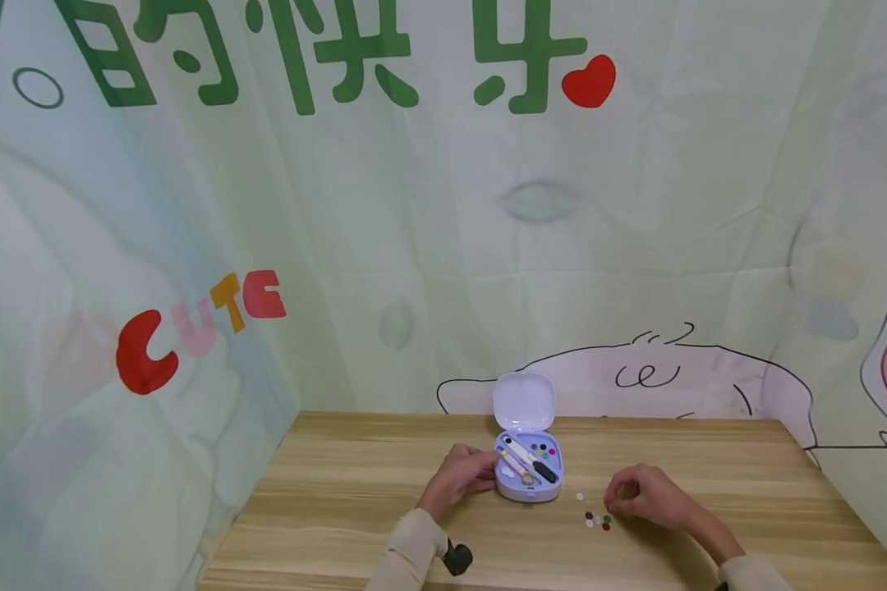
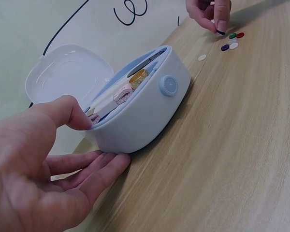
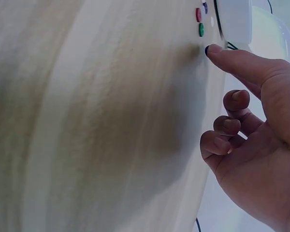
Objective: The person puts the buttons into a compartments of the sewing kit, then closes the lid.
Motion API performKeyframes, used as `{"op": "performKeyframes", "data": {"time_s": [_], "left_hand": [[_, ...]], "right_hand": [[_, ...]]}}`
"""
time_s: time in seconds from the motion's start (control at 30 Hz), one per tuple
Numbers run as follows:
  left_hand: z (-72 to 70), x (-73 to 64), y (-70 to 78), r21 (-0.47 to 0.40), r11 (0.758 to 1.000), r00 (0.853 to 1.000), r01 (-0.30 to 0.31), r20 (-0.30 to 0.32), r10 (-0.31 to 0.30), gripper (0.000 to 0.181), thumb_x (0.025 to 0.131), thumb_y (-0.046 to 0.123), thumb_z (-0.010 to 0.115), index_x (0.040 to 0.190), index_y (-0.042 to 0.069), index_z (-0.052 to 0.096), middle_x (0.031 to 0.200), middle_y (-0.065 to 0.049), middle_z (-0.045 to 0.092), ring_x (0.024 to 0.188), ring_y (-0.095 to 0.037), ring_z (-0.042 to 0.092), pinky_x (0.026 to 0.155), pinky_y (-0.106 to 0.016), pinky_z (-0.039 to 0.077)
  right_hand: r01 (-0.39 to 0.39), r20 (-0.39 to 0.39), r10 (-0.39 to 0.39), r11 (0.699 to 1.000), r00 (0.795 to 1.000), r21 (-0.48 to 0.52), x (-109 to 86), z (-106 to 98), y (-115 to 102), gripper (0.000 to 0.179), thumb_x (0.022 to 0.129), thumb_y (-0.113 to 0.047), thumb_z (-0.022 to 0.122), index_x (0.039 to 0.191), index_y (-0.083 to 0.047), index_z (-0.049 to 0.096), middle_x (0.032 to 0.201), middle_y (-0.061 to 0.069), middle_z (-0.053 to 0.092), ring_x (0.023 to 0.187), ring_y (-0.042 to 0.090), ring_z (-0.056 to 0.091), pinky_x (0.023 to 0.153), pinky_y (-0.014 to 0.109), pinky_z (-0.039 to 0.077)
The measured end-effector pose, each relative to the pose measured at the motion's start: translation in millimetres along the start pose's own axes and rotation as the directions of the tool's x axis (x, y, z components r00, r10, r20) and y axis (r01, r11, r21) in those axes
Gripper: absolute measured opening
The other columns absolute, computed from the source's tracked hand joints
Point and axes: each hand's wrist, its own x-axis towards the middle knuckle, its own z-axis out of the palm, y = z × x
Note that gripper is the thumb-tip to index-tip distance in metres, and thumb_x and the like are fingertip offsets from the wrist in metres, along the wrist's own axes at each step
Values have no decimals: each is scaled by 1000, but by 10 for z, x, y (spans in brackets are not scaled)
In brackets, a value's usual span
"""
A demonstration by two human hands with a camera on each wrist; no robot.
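A pale blue sewing kit box (image 1: 530,495) stands on the table with its white lid (image 1: 525,400) raised. My left hand (image 1: 461,474) grips its left side, the thumb on the rim and the other fingers low against the wall. Inside lie a black-handled tool (image 1: 544,471), a rolled pink tape measure (image 2: 123,94), a gold thimble-like ring (image 2: 138,77) and several coloured pins or buttons (image 1: 543,451). To the right of the box, my right hand (image 1: 650,495) pinches a dark button (image 3: 207,50) between thumb and index finger, just above the table.
Beside the right fingertips lie loose buttons: a green one (image 2: 232,36), a red one (image 2: 240,35), a dark blue one (image 2: 225,47) and white ones. One white button (image 2: 202,57) lies nearer the box. A printed cloth (image 1: 414,246) hangs behind the wooden table (image 1: 355,460).
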Motion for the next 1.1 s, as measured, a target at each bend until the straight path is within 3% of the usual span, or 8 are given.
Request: {"op": "performKeyframes", "data": {"time_s": [0.23, 0.5, 0.6, 0.87, 1.1], "left_hand": [[-8, 0, 17, 6, 1000, 1000, 14, 5, -14, 22, 91, 7, 68, 104, -11, 68, 95, -17, 72, 85, -20, 69, 82, -36, 64], [-4, -11, 31, 3, 1000, 1000, 11, 7, -11, 22, 91, 6, 68, 105, -12, 67, 95, -18, 72, 84, -20, 69, 82, -36, 64], [-1, -12, 38, 0, 1000, 1000, 12, 4, -12, 23, 91, 6, 68, 106, -12, 67, 96, -18, 72, 85, -20, 69, 83, -36, 64], [-6, -18, 27, 6, 1000, 1000, 14, 1, -14, 22, 92, 7, 67, 105, -11, 67, 96, -17, 72, 84, -19, 69, 83, -36, 64], [-2, -16, 34, 14, 1000, 1000, 25, -4, -25, 23, 93, 8, 69, 106, -11, 66, 97, -17, 71, 85, -20, 68, 82, -36, 64]], "right_hand": [[-3, -21, 2, 1000, 1000, -29, 81, -82, -84, 11, 86, -6, 79, 88, -16, 76, 68, -9, 49, 63, 4, 45, 54, 21, 41], [-31, -54, 30, 999, 998, -11, 252, -170, -227, 2, 91, -12, 78, 91, -12, 76, 68, -7, 46, 64, 7, 44, 54, 21, 34], [-36, -63, 36, 999, 997, 5, 330, -199, -301, 7, 91, -14, 79, 94, -8, 76, 70, -4, 46, 65, 9, 43, 54, 22, 33], [-112, -87, 114, 993, 990, 33, 538, -209, -423, 7, 94, -19, 77, 96, -12, 77, 72, -2, 46, 70, 17, 46, 56, 24, 35], [-203, -123, 220, 969, 968, 138, 699, -142, -494, 15, 94, -23, 77, 102, -10, 78, 78, 2, 52, 79, 22, 48, 62, 29, 38]]}}
